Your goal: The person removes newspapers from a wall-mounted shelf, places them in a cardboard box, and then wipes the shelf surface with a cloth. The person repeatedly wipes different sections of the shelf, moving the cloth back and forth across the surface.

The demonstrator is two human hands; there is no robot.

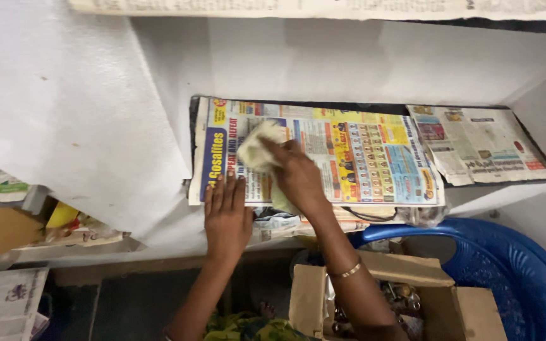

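Observation:
A colourful newspaper sheet [374,158] lies spread over a dark shelf inside a white wall recess. My left hand [227,215] presses flat on the sheet's near left corner, fingers together. My right hand [295,173] is closed on a pale crumpled cloth [257,146] that rests on the newspaper's left part. A thin bangle [347,271] circles my right wrist.
A second, greyer newspaper sheet [478,144] covers the shelf's right end. Below are an open cardboard box [440,297] with metal bits inside, a blue plastic tub [507,259], and a clear plastic bag [424,216]. At the left sit cluttered packets [64,221] and another newspaper [4,302].

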